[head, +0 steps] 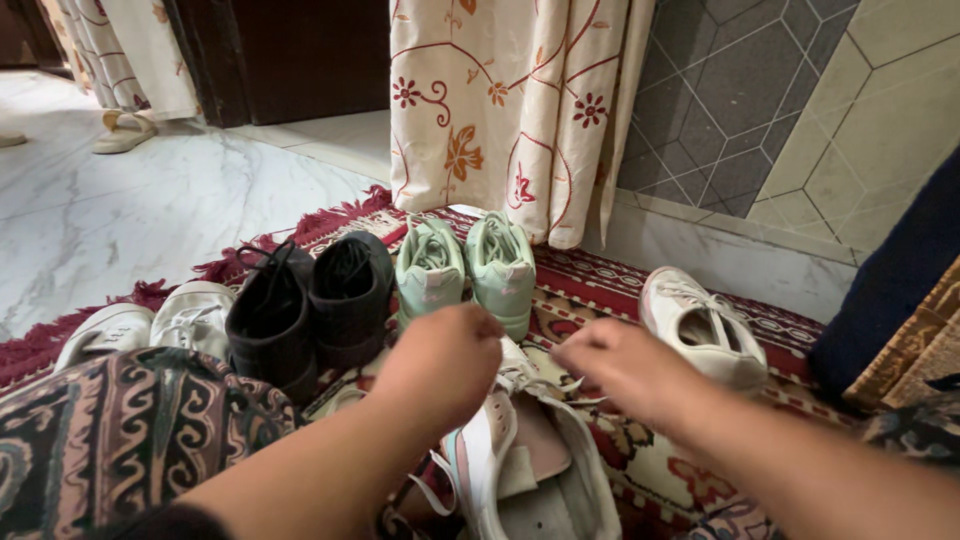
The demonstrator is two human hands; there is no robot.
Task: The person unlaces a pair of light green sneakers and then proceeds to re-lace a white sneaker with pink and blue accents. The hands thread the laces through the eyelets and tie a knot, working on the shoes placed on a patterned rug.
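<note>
A white sneaker (530,470) with pale pink trim lies on the patterned red rug (600,290) right in front of me, its tongue and opening facing up. My left hand (440,365) is closed over the laces (530,382) near the shoe's toe end. My right hand (620,370) pinches the same white laces from the right side. Both hands meet above the shoe's lacing.
A second white sneaker (705,330) rests to the right. Mint green sneakers (465,270), black shoes (310,305) and white shoes (150,325) line the rug behind. A floral curtain (510,110) hangs ahead, a tiled wall (800,120) at right, marble floor (120,210) at left.
</note>
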